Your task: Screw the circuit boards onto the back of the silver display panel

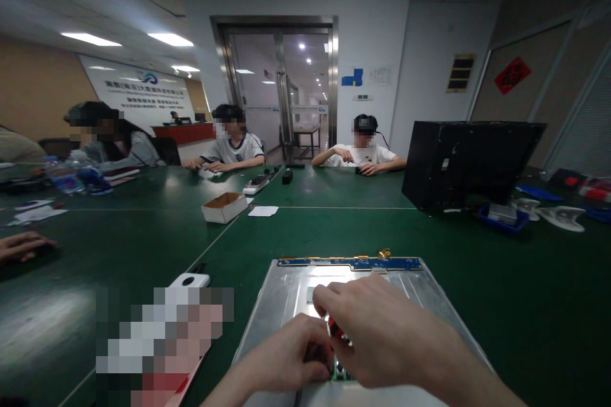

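Note:
A flat silver metal panel [277, 305] lies on the table in front of me, with a narrow blue circuit board [329, 263] along its far edge. My right hand [382, 327] is closed around a red-and-black handle [334, 327], mostly hidden by the fingers. Beside it, my left hand [298, 353] has its fingers curled in at a small green circuit board [340, 370] near the panel's front. Whatever sits between the left fingertips is hidden. Both hands are over the panel, almost touching each other.
Left of the panel lies a white device [189, 281], partly pixelated. Farther off are an open cardboard box [224, 208], a white paper [263, 211] and a large black monitor [477, 165]. A blue tray [503, 219] stands right. Several people sit around the green table [157, 235].

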The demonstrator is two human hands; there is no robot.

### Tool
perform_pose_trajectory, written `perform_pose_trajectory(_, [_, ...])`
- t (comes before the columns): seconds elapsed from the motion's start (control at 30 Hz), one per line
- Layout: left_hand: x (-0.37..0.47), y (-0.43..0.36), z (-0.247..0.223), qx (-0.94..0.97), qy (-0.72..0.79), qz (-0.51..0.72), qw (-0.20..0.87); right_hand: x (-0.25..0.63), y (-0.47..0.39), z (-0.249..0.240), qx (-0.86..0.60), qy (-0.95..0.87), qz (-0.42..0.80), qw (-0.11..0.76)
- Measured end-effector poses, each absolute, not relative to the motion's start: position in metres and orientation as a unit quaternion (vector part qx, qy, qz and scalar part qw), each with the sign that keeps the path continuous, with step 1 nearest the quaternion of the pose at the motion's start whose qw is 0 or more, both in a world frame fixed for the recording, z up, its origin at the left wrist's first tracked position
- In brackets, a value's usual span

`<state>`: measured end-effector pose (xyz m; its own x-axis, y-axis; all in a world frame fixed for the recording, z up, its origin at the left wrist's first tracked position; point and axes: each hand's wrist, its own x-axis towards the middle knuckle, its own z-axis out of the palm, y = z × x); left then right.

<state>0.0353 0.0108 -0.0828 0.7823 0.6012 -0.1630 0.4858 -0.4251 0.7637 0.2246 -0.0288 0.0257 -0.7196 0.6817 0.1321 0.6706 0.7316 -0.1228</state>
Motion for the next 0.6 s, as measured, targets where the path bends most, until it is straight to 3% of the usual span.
perform_pose_trajectory(0.3, [0.0339, 0.0091, -0.0815, 0.83, 0.362, 0.068, 0.419, 0.2182, -0.0251, 0.0198, -0.404, -0.912, 0.0, 0.078])
perform_pose_trajectory(0.6, [0.0331, 0.0112, -0.0867, 0.842, 0.334, 0.058, 0.419, 0.2255, -0.0333, 0.0287, -0.358, -0.929, 0.053, 0.079])
